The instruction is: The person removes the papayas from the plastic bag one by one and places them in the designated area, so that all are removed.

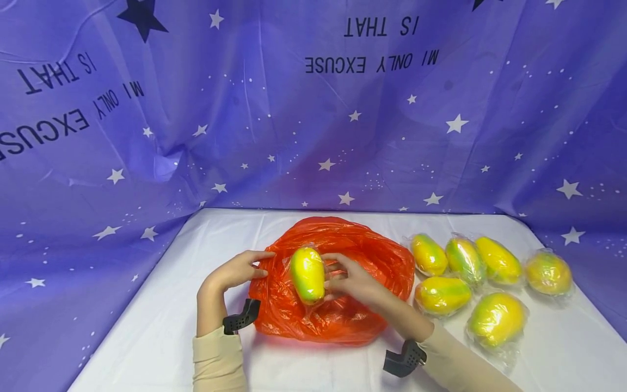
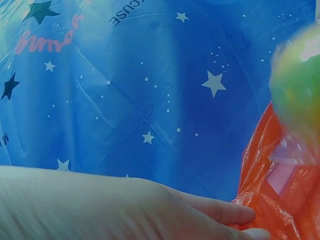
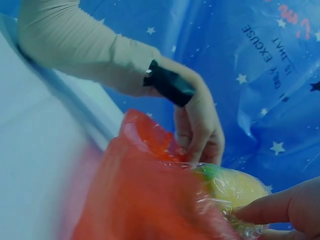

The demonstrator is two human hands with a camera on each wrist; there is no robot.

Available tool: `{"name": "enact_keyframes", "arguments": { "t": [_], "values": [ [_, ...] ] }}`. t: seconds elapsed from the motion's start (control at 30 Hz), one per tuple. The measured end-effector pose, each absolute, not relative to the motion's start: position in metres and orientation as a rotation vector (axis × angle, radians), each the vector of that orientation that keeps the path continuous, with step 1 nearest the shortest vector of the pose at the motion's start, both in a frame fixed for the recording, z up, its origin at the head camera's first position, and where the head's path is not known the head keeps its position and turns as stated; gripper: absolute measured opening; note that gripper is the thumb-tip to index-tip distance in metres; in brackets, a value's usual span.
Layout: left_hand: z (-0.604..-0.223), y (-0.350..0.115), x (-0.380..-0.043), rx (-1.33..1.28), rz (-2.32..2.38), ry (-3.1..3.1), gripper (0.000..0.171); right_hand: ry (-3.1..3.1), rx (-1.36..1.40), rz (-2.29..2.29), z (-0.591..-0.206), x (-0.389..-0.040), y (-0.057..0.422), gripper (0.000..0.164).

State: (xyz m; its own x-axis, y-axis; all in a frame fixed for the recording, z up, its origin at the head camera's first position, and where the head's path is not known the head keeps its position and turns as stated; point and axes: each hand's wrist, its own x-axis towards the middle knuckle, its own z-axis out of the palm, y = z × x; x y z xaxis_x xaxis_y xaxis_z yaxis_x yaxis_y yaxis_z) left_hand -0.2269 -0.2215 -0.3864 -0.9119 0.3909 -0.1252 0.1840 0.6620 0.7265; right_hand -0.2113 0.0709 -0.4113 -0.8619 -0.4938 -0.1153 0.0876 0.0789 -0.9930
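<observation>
A yellow-green mango (image 1: 307, 275) in clear wrap is held over the red plastic bag (image 1: 343, 326) by my right hand (image 1: 355, 280), fingers and thumb at its right side. In the right wrist view, the fingers (image 3: 270, 207) pinch the wrapped mango (image 3: 237, 187) beside the bag's red film (image 3: 145, 195). My left hand (image 1: 240, 269) pinches the bag's left edge between thumb and fingers. The left wrist view shows those fingertips (image 2: 245, 215) on the red film (image 2: 270, 205), with the mango (image 2: 300, 85) at the upper right.
Several more wrapped mangoes (image 1: 443, 295) lie on the white table (image 1: 303, 370) right of the bag, one (image 1: 497, 321) near my right forearm. A purple star-printed curtain (image 1: 313, 136) hangs behind the table. Each wrist wears a black camera mount (image 1: 404, 359).
</observation>
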Motion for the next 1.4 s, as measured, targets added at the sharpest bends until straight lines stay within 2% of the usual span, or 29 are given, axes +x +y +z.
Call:
{"name": "enact_keyframes", "arguments": {
  "t": [1.4],
  "values": [
    [-0.389, -0.221, -0.228, 0.488, 1.082, 2.625, 0.048, 2.173, -0.403, -1.824, -0.395, -0.187, 0.141, 0.061]
  ]
}}
